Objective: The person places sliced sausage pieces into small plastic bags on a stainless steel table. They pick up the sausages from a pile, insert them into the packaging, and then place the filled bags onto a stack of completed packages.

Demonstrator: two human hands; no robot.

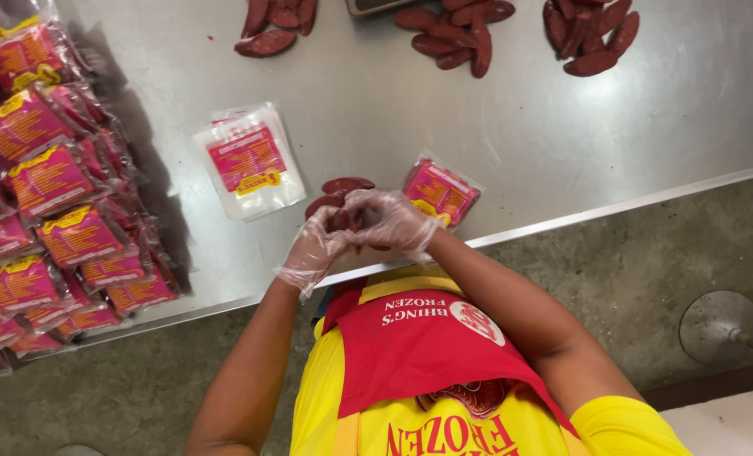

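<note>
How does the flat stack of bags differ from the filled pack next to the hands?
The stack of bags looks flat and mostly white, with no sausages inside; the filled pack bulges with dark red sausages. The stack lies to the left of the hands, apart from them; the pack lies just beside the right hand. The stack covers more of the table than the pack. Both carry a pink and yellow label.

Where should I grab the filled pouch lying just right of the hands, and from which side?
Take the filled pouch by its far, upper edge, coming in from the right. It lies flat and tilted on the steel table, and that side is open. The near left corner sits against the gloved right hand, which crowds it together with the left hand and the sausages.
</note>
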